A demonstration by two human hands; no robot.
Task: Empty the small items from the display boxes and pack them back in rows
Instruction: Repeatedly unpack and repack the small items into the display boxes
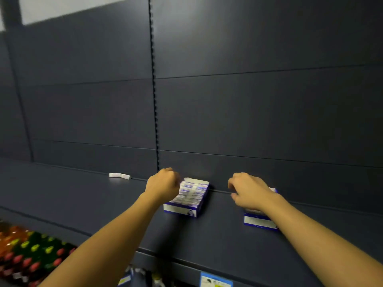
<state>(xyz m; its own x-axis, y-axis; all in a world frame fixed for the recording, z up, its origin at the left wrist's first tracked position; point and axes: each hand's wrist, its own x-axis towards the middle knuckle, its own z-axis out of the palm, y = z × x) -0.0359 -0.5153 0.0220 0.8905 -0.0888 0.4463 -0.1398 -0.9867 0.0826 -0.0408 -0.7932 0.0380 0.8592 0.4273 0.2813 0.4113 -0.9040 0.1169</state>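
Two blue-and-white display boxes stand on a dark shelf. The left display box is filled with rows of small white-and-purple packs. My left hand rests at its left edge with fingers curled; whether it grips a pack is hidden. The right display box is mostly covered by my right hand, whose fingers bend down over its contents. Two small white packs lie loose by the back wall to the left.
The dark back panel rises right behind the boxes. Below the shelf edge at bottom left stand several bottles with coloured caps. A blue price label hangs on the shelf front.
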